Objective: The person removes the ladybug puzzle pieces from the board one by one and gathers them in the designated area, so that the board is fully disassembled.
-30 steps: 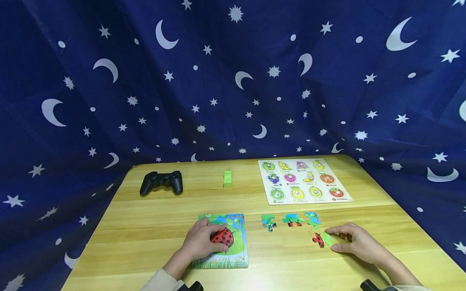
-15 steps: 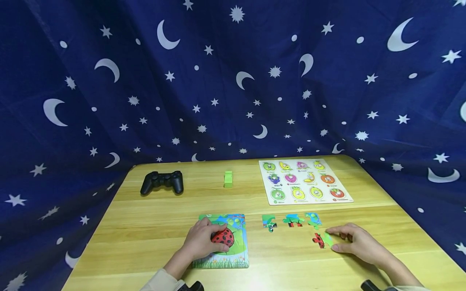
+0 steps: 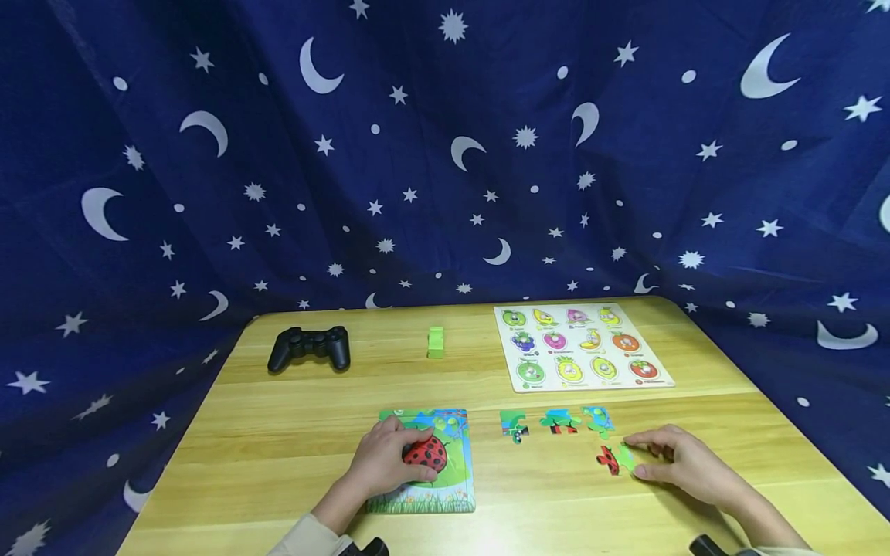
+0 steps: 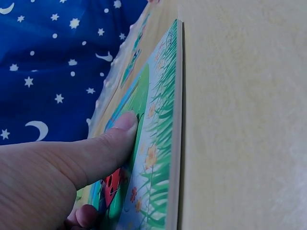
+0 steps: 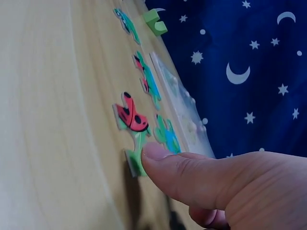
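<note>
My left hand (image 3: pixel 382 461) rests on a square ladybug jigsaw board (image 3: pixel 452 494), its thumb lying over the green picture area. Grass and flowers run along the board's near edge (image 4: pixel 165 124) in the left wrist view. My right hand (image 3: pixel 684 463) lies at the right end of a red-and-green puzzle piece (image 3: pixel 609 459), index finger and thumb beside its green part. In the right wrist view the thumb tip (image 5: pixel 156 151) overlaps that piece (image 5: pixel 132 117), which lies flat on the table; whether it touches I cannot tell. Beyond lie three other puzzle pieces: left (image 3: pixel 513 422), middle (image 3: pixel 560 419) and right (image 3: pixel 599 419).
A white fruit puzzle board (image 3: pixel 518 382) with knobbed pieces lies at the back right of the wooden table (image 3: pixel 306 425). A black game controller (image 3: pixel 309 347) sits at the back left, a small green block (image 3: pixel 435 342) between them. A blue star-patterned curtain (image 3: pixel 417 154) hangs behind.
</note>
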Available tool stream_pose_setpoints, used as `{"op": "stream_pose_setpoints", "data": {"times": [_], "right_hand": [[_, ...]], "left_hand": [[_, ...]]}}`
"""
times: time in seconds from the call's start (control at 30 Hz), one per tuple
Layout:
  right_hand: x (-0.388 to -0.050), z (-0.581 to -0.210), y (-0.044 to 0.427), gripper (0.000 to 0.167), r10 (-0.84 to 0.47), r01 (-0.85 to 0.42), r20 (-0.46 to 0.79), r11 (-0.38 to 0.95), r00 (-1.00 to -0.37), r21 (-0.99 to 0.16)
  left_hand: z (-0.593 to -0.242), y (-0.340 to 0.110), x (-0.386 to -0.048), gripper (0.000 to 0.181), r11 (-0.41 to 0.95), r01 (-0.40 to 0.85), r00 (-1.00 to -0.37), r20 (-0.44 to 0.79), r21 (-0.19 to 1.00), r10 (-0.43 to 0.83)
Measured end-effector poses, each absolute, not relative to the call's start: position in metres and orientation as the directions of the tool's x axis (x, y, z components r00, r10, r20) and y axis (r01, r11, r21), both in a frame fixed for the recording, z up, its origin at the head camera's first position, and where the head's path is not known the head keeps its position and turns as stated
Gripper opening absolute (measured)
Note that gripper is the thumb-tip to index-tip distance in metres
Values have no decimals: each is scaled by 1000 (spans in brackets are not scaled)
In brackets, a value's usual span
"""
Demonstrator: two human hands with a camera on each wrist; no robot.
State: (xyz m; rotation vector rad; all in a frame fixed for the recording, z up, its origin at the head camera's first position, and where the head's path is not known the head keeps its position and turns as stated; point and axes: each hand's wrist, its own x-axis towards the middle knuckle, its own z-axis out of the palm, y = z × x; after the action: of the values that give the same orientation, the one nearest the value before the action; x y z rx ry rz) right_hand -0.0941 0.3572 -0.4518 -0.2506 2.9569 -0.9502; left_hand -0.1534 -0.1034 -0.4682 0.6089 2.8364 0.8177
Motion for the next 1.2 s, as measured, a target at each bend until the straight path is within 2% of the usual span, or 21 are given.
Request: {"op": "stream_pose_setpoints", "data": {"times": [0.2, 0.37, 0.67, 0.87, 1.03, 1.2], "right_hand": [[-100, -440, 343, 41, -151, -124, 4, 798, -989, -590], [-104, -432, 327, 38, -175, -167, 42, 792, -984, -587], [-117, -431, 290, 36, -318, -293, 75, 723, -945, -626], [-134, -435, 232, 32, -456, -437, 141, 652, -879, -620], [-144, -441, 172, 36, -526, -446, 93, 599, -845, -665], [-149, -448, 127, 41, -528, -457, 78, 641, -846, -617]], "left_hand": [[-469, -103, -154, 68, 768, 349, -910, -3, 537, 415], [-469, -103, -154, 69, 769, 348, -910, -5, 536, 415], [-469, -103, -154, 69, 768, 341, -910, -13, 542, 414], [-469, -105, -154, 70, 770, 323, -917, -19, 551, 398], [-469, -104, -155, 78, 774, 308, -922, -28, 553, 387], [-469, -101, -157, 93, 791, 297, -928, -32, 536, 370]]}}
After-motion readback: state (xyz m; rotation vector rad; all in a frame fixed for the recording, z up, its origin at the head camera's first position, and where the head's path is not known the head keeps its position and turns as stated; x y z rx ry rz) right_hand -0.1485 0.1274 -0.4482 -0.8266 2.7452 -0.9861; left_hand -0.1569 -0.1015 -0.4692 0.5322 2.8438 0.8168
